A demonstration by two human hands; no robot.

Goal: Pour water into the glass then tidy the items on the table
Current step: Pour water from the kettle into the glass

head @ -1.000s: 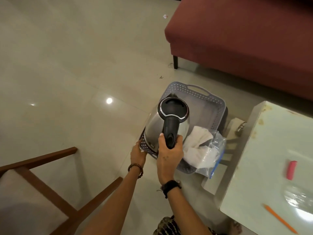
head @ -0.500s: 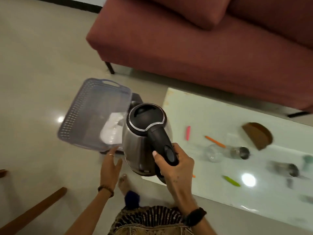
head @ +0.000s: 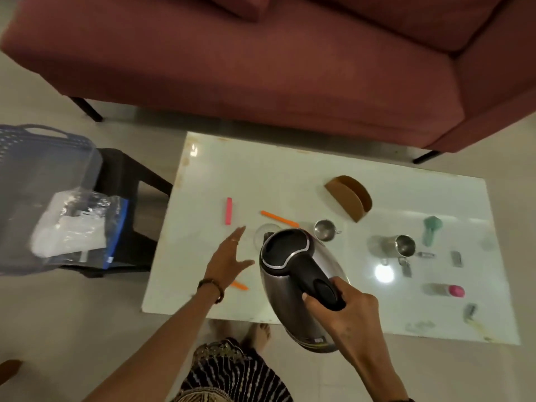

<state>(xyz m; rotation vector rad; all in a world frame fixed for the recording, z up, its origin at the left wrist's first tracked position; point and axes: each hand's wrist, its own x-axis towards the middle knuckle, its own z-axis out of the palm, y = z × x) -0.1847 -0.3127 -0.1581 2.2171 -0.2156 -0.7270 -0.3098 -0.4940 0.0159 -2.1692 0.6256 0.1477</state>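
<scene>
My right hand (head: 346, 313) grips the black handle of a steel electric kettle (head: 293, 282), held above the near edge of the white table (head: 261, 175). A clear glass (head: 265, 233) stands on the table just beyond the kettle's lid, partly hidden by it. My left hand (head: 227, 258) hovers over the table left of the kettle, fingers straight and spread, holding nothing. Scattered on the table are a pink stick (head: 228, 211), an orange stick (head: 279, 219), a small steel cup (head: 324, 230), a steel mug (head: 391, 247) and a brown holder (head: 349, 200).
A grey plastic basket (head: 43, 158) holding a clear bag of white cloth (head: 75, 224) sits on a dark stool (head: 130, 181) left of the table. A maroon sofa (head: 261, 59) stands behind. A green item (head: 432, 233), metal clips and a pink-capped bottle (head: 443, 290) lie at the table's right.
My right hand has carried the kettle from the basket rightward to above the table near the glass. My left hand has left the basket and now reaches over the table.
</scene>
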